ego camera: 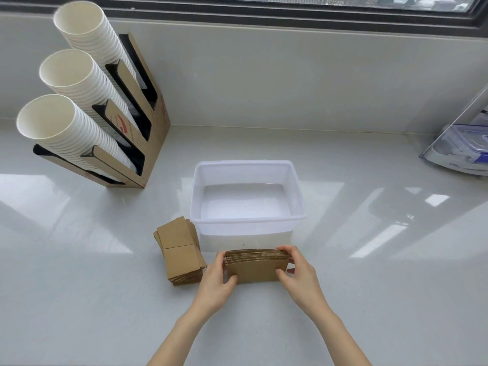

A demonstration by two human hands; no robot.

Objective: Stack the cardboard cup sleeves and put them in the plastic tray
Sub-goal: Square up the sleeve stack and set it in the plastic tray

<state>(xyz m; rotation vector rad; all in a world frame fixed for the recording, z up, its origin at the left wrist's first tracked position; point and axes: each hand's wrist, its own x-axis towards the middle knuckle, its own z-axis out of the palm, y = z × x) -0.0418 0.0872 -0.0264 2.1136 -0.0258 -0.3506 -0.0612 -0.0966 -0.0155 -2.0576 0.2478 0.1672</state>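
Your left hand (215, 282) and right hand (299, 276) both pinch one stack of sleeves (256, 266), one at each end. The stack stands on edge, long side across, thumbs on the near face, fingers wrapped over the ends and back. Its lower edge looks to touch the desk (369, 286), but your hands hide the corners, so I can't be sure. The top edges are roughly flush, with corrugated layers visible along the top.

The stack sits just in front of the tray (297, 191), near its front wall and apart from it. The tray is clear plastic, upright, open at the top.

A second pile of sleeves (179, 253) lies flat on the desk, just left of the tray's front-left corner and just beside your left hand. It is fanned and not squared, with the upper sleeves slid back from the lower ones.

A cup rack (148, 133) is at far left, holding three tilted stacks of white cups (68, 117). At the far right edge is a clear holder with a blue-rimmed lid (467, 143), well apart from the tray.
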